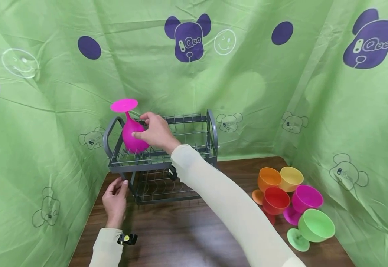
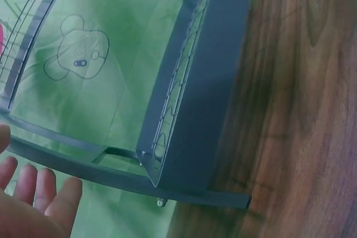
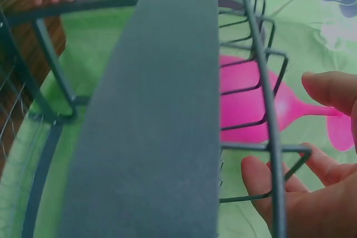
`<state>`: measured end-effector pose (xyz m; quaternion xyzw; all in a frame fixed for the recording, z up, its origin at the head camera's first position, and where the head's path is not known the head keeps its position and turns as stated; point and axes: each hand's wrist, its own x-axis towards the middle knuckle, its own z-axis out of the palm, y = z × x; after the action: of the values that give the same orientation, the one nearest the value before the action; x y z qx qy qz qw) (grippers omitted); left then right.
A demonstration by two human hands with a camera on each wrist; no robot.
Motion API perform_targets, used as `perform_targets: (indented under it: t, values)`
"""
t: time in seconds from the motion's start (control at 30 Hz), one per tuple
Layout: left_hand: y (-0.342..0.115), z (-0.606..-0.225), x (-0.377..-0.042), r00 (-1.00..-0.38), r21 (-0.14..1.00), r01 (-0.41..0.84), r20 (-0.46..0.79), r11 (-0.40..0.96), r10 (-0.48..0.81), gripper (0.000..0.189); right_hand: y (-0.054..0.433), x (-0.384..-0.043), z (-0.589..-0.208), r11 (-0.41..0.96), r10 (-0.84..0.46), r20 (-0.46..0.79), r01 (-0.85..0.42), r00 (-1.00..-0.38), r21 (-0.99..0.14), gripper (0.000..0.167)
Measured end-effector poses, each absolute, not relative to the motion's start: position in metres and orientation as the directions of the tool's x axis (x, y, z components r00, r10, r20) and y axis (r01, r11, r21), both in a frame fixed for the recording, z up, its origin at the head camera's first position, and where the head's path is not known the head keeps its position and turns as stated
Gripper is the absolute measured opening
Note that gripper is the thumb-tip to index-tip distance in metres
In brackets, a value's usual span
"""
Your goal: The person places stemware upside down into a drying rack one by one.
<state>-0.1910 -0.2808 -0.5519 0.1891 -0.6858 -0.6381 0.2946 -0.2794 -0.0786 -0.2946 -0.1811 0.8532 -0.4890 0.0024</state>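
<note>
A pink plastic goblet (image 1: 131,129) stands upside down, slightly tilted, at the left end of the upper tier of a grey two-tier dish rack (image 1: 153,166), its round foot up. My right hand (image 1: 158,130) is beside its bowl, thumb and fingers spread. The right wrist view has the goblet (image 3: 245,98) behind the rack's wires, with gaps between it and my fingers (image 3: 329,90). Low at the rack's front left post, my left hand (image 1: 115,200) has loosely bent fingers; in the left wrist view those fingertips (image 2: 64,199) lie close to the grey side bar.
On the wooden table (image 1: 177,230) at the right stand several goblets: orange (image 1: 269,178), yellow (image 1: 291,178), red (image 1: 276,201), magenta (image 1: 307,198) and green (image 1: 315,225). A green printed cloth (image 1: 247,85) hangs around the back and sides, close behind the rack.
</note>
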Motion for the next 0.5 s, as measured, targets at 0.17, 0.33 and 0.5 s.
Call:
perform_targets:
  t: [0.17, 0.33, 0.5]
  values:
    - [-0.277, -0.547, -0.182, -0.757, 0.979, 0.085, 0.184, 0.184, -0.628, 0.048, -0.069, -0.267, -0.294, 0.388, -0.308, 0.211, -0.325, -0.928, -0.863, 0.058]
    - [-0.270, -0.543, -0.173, -0.752, 0.975, 0.085, 0.198, 0.205, -0.629, 0.050, -0.047, -0.245, -0.291, 0.345, -0.323, 0.274, -0.382, -0.906, -0.857, 0.059]
    - [-0.264, -0.544, -0.165, -0.739, 0.961, 0.103, 0.248, 0.259, -0.626, 0.045, -0.015, -0.220, -0.296, 0.234, -0.327, 0.343, -0.427, -0.881, -0.873, 0.059]
